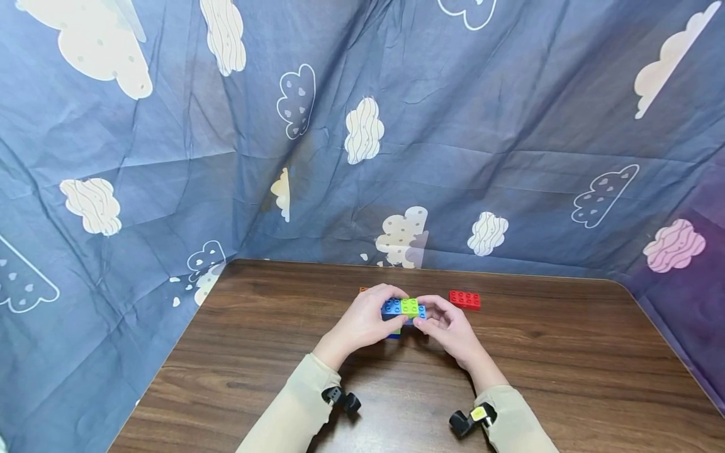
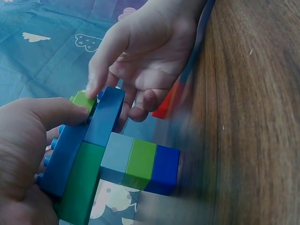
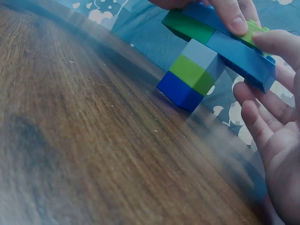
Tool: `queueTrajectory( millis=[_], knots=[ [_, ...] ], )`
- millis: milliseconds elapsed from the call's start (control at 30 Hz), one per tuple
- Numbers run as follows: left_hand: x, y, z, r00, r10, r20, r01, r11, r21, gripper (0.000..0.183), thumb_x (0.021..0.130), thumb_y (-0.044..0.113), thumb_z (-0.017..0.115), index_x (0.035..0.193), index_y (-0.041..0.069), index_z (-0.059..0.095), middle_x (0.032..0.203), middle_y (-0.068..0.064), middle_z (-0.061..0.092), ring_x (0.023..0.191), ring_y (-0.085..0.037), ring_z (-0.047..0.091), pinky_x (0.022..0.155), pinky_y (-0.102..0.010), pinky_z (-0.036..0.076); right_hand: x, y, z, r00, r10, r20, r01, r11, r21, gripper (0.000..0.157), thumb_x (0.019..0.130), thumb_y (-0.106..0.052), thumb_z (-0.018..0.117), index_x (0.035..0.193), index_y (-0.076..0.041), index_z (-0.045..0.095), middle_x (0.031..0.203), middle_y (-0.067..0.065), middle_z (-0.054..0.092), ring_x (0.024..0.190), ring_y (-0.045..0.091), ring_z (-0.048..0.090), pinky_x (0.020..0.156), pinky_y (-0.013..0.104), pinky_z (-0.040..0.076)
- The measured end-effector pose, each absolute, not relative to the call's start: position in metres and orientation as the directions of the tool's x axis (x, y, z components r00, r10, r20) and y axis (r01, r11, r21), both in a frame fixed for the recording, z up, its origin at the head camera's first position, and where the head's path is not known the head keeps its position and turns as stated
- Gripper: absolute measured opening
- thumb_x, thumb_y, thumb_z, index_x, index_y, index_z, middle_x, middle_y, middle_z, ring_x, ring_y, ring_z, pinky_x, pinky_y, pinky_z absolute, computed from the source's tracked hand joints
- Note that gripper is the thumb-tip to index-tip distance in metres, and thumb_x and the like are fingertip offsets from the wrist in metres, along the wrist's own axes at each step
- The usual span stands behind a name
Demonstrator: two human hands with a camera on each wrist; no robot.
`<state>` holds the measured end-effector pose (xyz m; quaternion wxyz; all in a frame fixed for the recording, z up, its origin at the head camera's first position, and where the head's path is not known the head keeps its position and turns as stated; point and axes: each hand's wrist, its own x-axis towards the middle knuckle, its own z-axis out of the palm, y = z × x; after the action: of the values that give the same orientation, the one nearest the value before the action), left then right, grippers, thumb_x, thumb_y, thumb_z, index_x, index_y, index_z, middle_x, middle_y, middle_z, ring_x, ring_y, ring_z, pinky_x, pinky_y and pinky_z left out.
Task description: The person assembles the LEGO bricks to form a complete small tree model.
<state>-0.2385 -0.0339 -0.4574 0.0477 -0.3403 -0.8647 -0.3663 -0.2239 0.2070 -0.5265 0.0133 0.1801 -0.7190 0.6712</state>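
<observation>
Both hands hold one build of toy building bricks above the wooden table. My left hand [image 1: 365,319] grips its left part, around the long blue brick [image 2: 63,159] on top, thumb reaching to the small lime green brick [image 1: 410,307]. That lime brick sits beside the blue one, and my right hand [image 1: 455,330] pinches it from the right with thumb and forefinger. Below lie a green brick [image 2: 80,180] and another blue brick [image 2: 107,115], end to end. From their underside hangs a column of a light blue brick [image 3: 199,54], a lime brick [image 3: 191,75] and a dark blue brick [image 3: 180,91].
A red brick [image 1: 464,299] lies on the table [image 1: 566,358] beyond my right hand. Part of an orange piece [image 1: 363,289] peeks out behind my left hand. A blue cloth [image 1: 430,157] with cloud prints hangs along the table's back edge.
</observation>
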Motion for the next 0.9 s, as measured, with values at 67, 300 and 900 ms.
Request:
queueTrajectory(
  millis=[67,300,900],
  knots=[
    [-0.2384,-0.0331,-0.4577,-0.764,0.554,0.329,0.623,0.502,0.600,0.034,0.100,0.023,0.081,0.130,0.012,0.072,0.126,-0.001,0.072,0.105,-0.011,0.064,0.095,-0.027,0.054,-0.2238,0.2068,-0.5266,-0.935,-0.236,0.265,-0.278,0.025,-0.960,0.040,0.101,-0.001,0.075,0.139,0.003,0.062,0.113,0.014,0.067,0.094,0.014,0.068,0.080,0.023,0.060],
    [-0.2391,-0.0328,-0.4597,-0.764,0.550,0.338,0.624,0.498,0.602,0.032,0.100,0.022,0.081,0.129,0.013,0.074,0.124,0.000,0.073,0.103,-0.011,0.064,0.091,-0.026,0.054,-0.2238,0.2066,-0.5275,-0.934,-0.225,0.278,-0.287,0.010,-0.958,0.036,0.104,-0.002,0.072,0.138,0.004,0.063,0.109,0.011,0.068,0.091,0.014,0.068,0.080,0.027,0.061],
    [-0.2411,-0.0341,-0.4622,-0.754,0.562,0.339,0.639,0.509,0.577,0.033,0.100,0.025,0.082,0.130,0.015,0.074,0.120,0.001,0.073,0.099,-0.010,0.062,0.088,-0.025,0.052,-0.2237,0.2054,-0.5269,-0.922,-0.227,0.314,-0.317,-0.025,-0.948,0.035,0.104,0.000,0.071,0.138,0.004,0.065,0.114,0.009,0.069,0.093,0.015,0.068,0.082,0.029,0.062]
  ],
)
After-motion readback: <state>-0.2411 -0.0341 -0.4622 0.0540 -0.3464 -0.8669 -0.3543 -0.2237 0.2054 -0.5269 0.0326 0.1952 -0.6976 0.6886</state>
